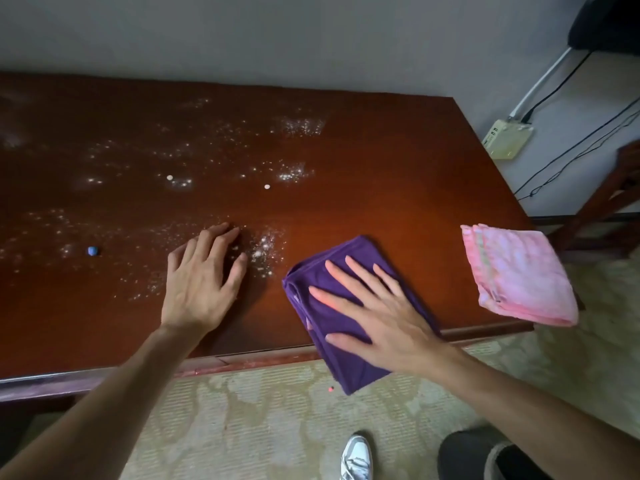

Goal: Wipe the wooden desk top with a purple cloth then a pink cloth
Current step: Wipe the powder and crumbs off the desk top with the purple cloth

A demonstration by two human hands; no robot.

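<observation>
The wooden desk top (381, 161) is dark red-brown and speckled with white powder across its left and middle. A folded purple cloth (332, 313) lies at the front edge, its lower corner hanging over the edge. My right hand (377, 317) rests flat on the purple cloth with fingers spread. My left hand (202, 275) lies flat on the bare wood to the left of the cloth, fingers apart, holding nothing. A folded pink cloth (519, 275) sits at the desk's front right corner, partly overhanging it.
Two small white round bits (169, 177) (267, 186) and a small blue bit (92, 251) lie on the desk. A white box with cables (507, 138) hangs on the wall at right. A wooden chair (609, 199) stands beyond the right end. Patterned carpet and a shoe (356, 459) are below.
</observation>
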